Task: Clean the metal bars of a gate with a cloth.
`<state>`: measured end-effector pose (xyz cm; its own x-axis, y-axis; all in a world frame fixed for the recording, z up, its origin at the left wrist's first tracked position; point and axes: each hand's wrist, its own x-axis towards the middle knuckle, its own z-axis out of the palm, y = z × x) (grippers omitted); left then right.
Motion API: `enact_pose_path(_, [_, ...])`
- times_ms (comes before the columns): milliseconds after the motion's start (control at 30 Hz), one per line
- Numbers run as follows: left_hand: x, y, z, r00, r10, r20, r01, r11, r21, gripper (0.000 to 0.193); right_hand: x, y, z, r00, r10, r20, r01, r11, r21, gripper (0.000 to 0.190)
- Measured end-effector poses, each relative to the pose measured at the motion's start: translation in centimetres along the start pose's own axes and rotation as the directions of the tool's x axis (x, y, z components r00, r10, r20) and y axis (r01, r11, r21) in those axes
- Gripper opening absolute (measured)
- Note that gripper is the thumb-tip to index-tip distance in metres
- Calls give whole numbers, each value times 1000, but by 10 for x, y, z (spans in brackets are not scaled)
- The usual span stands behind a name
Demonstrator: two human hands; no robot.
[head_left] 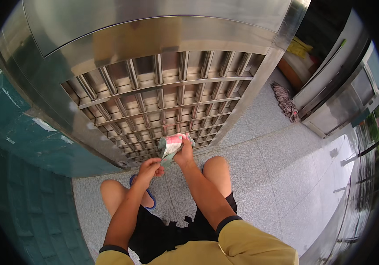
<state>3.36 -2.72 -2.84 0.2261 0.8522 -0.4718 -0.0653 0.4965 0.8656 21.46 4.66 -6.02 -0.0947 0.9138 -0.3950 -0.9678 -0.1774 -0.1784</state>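
In front of a stainless steel door with a barred lower panel (163,89), my two hands are together over a folded patterned cloth (173,144) in pink, white and pale green. My right hand (185,153) grips the cloth's right side, thumb on top. At the cloth's lower left corner, my left hand (149,168) pinches the edge between thumb and fingers. The bulk of the cloth is bunched close to the lower bars. Its underside and some fingers of my right hand are hidden.
Both knees are bent over the speckled tile floor (259,185). A blue sandal (151,201) is on one foot. Green wall tiles (37,205) stand at left. A mop's string head (283,101) lies by the doorway, near a white-framed door (345,102) at right.
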Motion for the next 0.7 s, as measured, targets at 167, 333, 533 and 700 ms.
enact_pose_path(167, [-2,1,-3,1000,4,4,-4,1000,-4,32,22,19,-36,952,-269,-145,224,937,-268,44])
enact_pose_path(333, [3,5,-5,998,22,-55,-21,999,27,36,29,22,-63,819,-566,95,227,168,-959,43])
enact_pose_path(533, [31,-36,-19,825,391,-408,-211,883,419,46,-6,1,-29,949,-284,-137,28,508,-861,21])
enact_pose_path(700, [12,-5,14,911,304,-280,-258,947,190,51,-91,33,0,968,200,-150,-249,821,-514,22])
